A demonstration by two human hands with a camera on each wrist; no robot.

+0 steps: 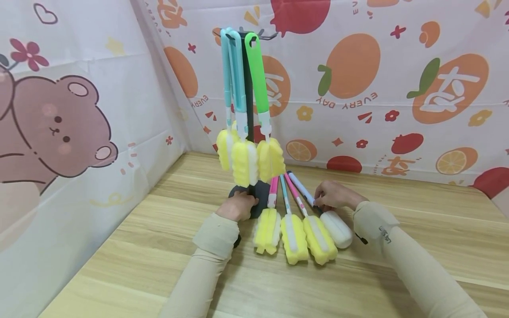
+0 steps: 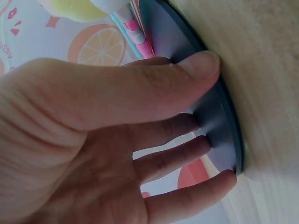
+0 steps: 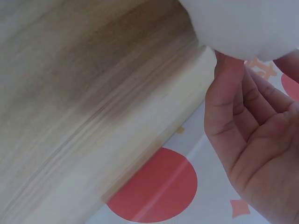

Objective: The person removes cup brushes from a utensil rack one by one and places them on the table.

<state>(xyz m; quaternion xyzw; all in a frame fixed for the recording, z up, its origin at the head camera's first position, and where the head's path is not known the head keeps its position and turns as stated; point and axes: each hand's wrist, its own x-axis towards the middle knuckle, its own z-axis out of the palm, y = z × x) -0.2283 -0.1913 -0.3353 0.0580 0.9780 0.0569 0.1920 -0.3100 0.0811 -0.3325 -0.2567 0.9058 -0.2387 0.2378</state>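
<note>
My left hand (image 1: 238,206) rests on the dark round base (image 2: 219,126) of a black stand (image 1: 249,84), fingertips on top and thumb at its rim. My right hand (image 1: 336,194) pinches a bottle brush with a white sponge head (image 1: 337,229) and pale lilac handle near its dark neck; in the right wrist view the sponge (image 3: 243,28) hides the fingertips. Beside it on the table lie three yellow-and-white sponge brushes: one with a thick pink handle (image 1: 273,190), one teal (image 1: 284,194) and one thin pink (image 1: 295,194).
From the stand's top hooks (image 1: 268,36) hang teal-handled brushes (image 1: 237,75) and a green-handled brush (image 1: 257,75), yellow sponges downward. The wooden table (image 1: 159,247) meets a printed cloth (image 1: 350,123) behind and a bear-print cloth (image 1: 91,185) at left.
</note>
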